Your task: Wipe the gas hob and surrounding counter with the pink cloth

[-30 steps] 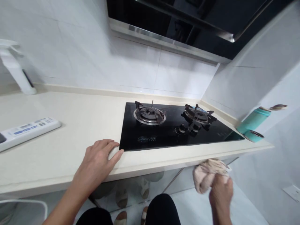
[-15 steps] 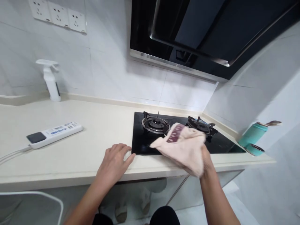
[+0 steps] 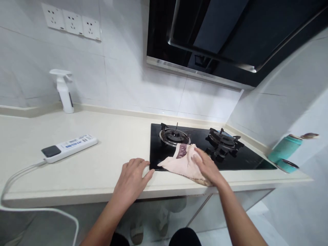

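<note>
A pale pink cloth (image 3: pixel 180 161) with a dark red patch lies spread on the front left part of the black glass gas hob (image 3: pixel 243 159). My right hand (image 3: pixel 208 166) lies flat on top of the cloth, fingers stretched out, pressing it down. My left hand (image 3: pixel 133 179) rests open on the cream countertop (image 3: pixel 110 143), its fingertips touching the hob's front left corner. Two burners, the left burner (image 3: pixel 174 135) and the right burner (image 3: pixel 223 139), sit behind the cloth.
A white power strip (image 3: pixel 69 148) with a white cable lies on the counter at left. A white spray bottle (image 3: pixel 64 91) stands against the tiled wall. A teal flask (image 3: pixel 284 149) and its lid lie at the counter's right end. A black range hood (image 3: pixel 217 34) hangs overhead.
My right hand rose from below the counter with the bunched cloth, carried it over the hob, and now presses it flat on the glass. My left hand stayed by the hob's corner.
</note>
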The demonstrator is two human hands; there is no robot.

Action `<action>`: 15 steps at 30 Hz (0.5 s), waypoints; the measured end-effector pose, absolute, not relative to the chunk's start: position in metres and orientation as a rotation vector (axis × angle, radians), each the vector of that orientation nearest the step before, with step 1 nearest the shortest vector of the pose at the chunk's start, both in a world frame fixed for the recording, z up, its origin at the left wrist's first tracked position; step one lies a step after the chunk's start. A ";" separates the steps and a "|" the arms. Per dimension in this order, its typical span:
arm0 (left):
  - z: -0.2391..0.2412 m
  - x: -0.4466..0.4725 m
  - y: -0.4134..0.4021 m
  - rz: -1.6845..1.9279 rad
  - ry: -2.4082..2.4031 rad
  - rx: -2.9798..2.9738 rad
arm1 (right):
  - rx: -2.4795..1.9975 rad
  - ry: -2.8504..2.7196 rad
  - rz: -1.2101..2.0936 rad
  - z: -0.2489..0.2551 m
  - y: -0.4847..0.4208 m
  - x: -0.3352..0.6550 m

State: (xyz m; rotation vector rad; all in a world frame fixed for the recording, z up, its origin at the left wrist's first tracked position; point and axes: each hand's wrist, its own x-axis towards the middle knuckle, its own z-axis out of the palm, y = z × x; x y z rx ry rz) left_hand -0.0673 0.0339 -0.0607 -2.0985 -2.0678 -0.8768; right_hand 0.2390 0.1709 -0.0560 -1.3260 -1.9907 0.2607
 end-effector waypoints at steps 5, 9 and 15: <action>-0.067 -0.071 0.037 -1.166 -2.111 -1.988 | -1.338 -2.188 0.200 -0.059 0.158 0.186; -0.071 -0.076 0.043 -1.295 -2.170 -1.879 | -1.205 -2.322 0.233 -0.052 0.132 0.134; -0.072 -0.085 0.047 -1.374 -2.138 -1.912 | -0.602 -2.519 0.375 -0.048 0.110 0.061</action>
